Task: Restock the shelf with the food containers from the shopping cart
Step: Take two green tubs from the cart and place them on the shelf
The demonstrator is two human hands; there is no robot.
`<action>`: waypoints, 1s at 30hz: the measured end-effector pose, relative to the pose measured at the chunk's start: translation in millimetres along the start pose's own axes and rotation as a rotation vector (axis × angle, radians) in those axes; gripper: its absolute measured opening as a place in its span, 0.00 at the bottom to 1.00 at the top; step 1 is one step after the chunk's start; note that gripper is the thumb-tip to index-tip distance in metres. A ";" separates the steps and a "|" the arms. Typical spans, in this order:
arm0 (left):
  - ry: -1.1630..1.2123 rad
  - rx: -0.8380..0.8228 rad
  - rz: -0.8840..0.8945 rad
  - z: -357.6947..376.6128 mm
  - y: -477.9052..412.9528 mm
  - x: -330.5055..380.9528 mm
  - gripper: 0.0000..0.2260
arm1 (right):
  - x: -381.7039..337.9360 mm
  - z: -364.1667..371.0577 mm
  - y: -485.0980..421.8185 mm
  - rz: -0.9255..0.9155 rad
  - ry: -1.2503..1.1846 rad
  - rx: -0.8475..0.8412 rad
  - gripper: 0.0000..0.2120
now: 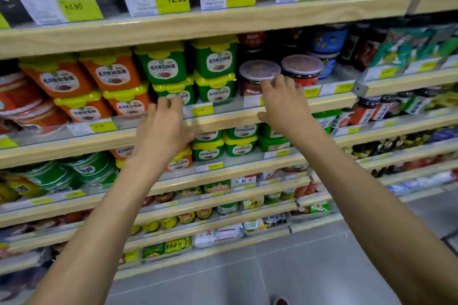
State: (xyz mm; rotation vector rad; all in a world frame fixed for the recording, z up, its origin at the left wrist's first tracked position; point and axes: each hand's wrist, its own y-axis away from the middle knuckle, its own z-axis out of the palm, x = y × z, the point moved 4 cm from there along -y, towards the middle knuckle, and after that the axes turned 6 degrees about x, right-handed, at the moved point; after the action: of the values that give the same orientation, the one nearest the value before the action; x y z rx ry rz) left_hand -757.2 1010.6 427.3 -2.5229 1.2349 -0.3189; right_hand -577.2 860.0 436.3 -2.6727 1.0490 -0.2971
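Both my arms reach up to the second wooden shelf. My left hand hovers in front of the shelf edge below the green tubs with yellow lids, fingers apart and empty. My right hand is spread, its fingertips at the side of a round jar with a clear lid; I cannot tell if they touch it. A second round jar stands just right of it. Orange tubs with yellow lids are stacked to the left. The shopping cart is out of view.
Price tags line each shelf edge. More green tubs fill the shelf below. Blue tubs and packets sit to the right. Lower shelves hold sachets and bottles. Grey tiled floor lies at my feet.
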 end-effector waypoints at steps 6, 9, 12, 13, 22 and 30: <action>-0.055 -0.123 0.225 12.3 -8.7 89.6 0.33 | 102.6 10.3 55.3 0.152 0.086 -0.086 0.31; -0.035 -0.139 0.338 20.5 -12.3 156.6 0.31 | 169.5 12.0 91.3 0.271 0.104 -0.149 0.30; 0.009 -0.187 0.451 34.8 -8.7 235.5 0.32 | 242.7 13.9 136.4 0.402 0.113 -0.232 0.33; 0.016 -0.191 0.493 40.4 -6.0 264.4 0.32 | 268.8 14.8 154.3 0.450 0.113 -0.252 0.32; 0.038 -0.324 0.852 98.5 38.0 546.9 0.30 | 497.7 24.9 336.5 0.823 0.148 -0.413 0.32; 0.091 -0.443 1.035 145.1 100.2 726.1 0.28 | 619.7 49.0 454.5 1.050 0.126 -0.502 0.25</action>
State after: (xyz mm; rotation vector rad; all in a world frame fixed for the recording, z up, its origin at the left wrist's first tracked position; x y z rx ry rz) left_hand -344.0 401.2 300.0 -1.7813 2.6256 0.1113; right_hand -406.9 119.7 309.7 -2.0273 2.6116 0.0290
